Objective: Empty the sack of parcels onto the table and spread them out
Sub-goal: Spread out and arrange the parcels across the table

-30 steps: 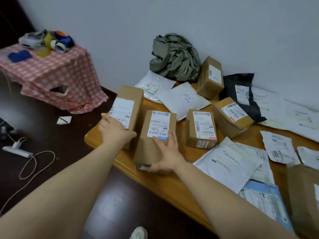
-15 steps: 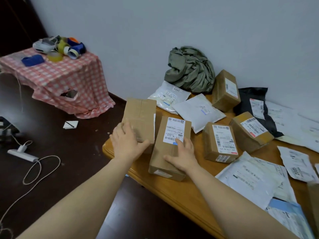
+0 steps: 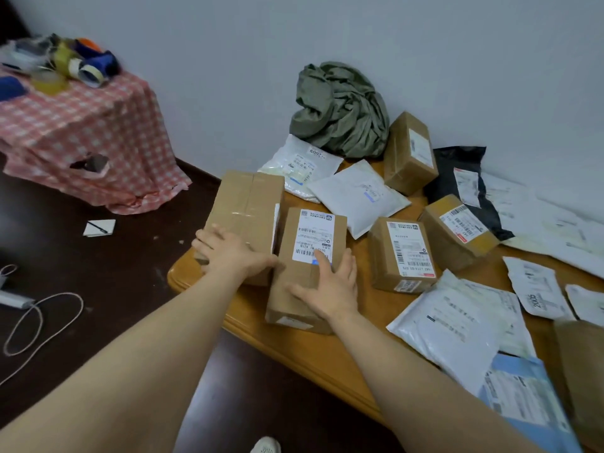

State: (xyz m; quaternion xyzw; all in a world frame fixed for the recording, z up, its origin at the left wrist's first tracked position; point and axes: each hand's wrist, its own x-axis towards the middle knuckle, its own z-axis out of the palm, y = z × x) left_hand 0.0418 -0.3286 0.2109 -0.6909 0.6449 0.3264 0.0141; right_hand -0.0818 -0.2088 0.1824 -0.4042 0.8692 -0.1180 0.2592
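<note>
**Wooden table (image 3: pixel 327 354) by a pale wall (image 3: pixel 425 44), parcels (image 3: pixel 402 253) scattered over it**

The crumpled green sack (image 3: pixel 340 109) sits at the table's far corner, against the wall. White mailers (image 3: pixel 359 194) and cardboard boxes (image 3: pixel 410 152) lie across the top in front of it. At the near left corner two boxes lie side by side, touching. The left hand (image 3: pixel 233 256) rests on the near end of the plain box (image 3: pixel 245 207), fingers spread. The right hand (image 3: pixel 330 286) lies flat on the labelled box (image 3: pixel 315 237), fingers splayed, gripping nothing. Across the dark floor (image 3: pixel 98 273) stands a stand draped in a checked cloth (image 3: pixel 81 135)
</note>
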